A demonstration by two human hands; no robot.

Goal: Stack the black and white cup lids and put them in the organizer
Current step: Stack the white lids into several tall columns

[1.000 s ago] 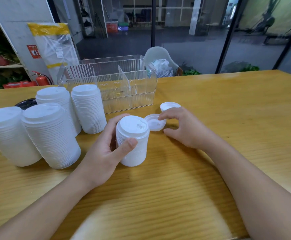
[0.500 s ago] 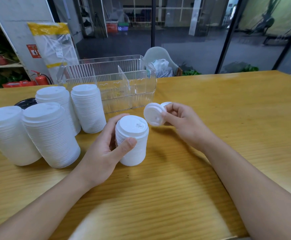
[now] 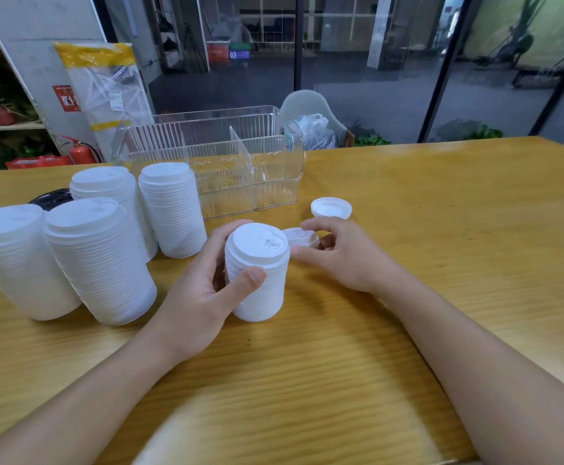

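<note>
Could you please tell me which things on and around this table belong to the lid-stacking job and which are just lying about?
Job:
small lid stack, in the left hand
single lid, in the right hand
loose lid
four tall lid stacks
black lid
clear organizer

Lying about:
fire extinguisher
plastic bag

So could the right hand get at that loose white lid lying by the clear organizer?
Probably yes: the loose white lid lies on bare table just beyond the right hand, nothing between, though that hand already pinches another lid.
</note>
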